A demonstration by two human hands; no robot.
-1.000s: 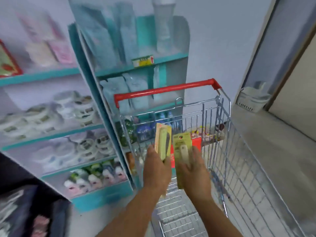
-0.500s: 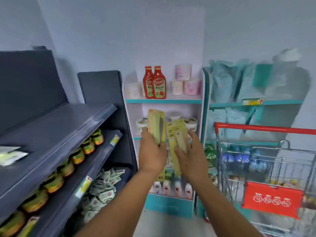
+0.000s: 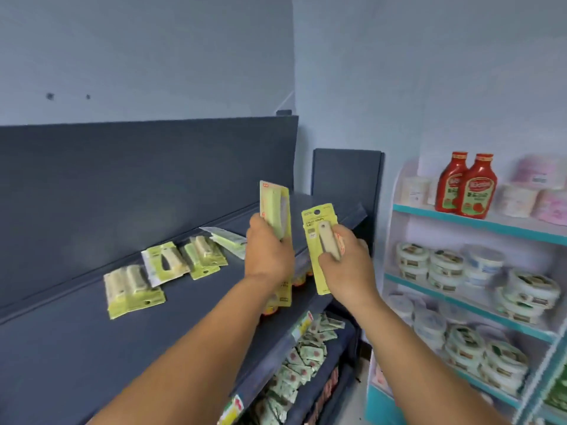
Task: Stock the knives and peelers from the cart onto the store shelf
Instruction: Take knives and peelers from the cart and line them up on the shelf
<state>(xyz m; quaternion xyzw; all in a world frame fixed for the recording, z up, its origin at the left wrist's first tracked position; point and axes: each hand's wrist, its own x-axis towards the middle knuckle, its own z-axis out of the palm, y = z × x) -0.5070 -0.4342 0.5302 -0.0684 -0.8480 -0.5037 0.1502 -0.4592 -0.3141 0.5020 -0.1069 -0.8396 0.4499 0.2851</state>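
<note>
Two bare forearms reach up from the bottom of the view toward a dark grey store shelf (image 3: 92, 348). The left hand (image 3: 268, 256) is closed around the lower part of an upright yellow-green carded pack (image 3: 274, 210), its fingers wrapped behind the card so that only knuckles and the back of the hand show; what the pack holds is too blurred to tell, knife or peeler. The right hand (image 3: 346, 268) grips a second yellow card printed as a fruit knife pack (image 3: 317, 240), thumb (image 3: 328, 259) pressed on the pale handle at the front and the other fingers curled round the right edge. Both packs are held in the air above the front part of the top shelf board, just beside each other but apart.

Farther back on that board, near the back panel, lie four similar yellow-green packs (image 3: 132, 289), flat, in a loose row, some overlapping at the edges, with a pale, flatter pack (image 3: 225, 237) at the right end. Under the board, a lower shelf holds heaps of small green sachets (image 3: 306, 351).

To the right stands a white and teal display rack (image 3: 472, 222) with two red ketchup bottles (image 3: 466, 185) on top and stacked round tubs (image 3: 441, 262) on the tiers below.
</note>
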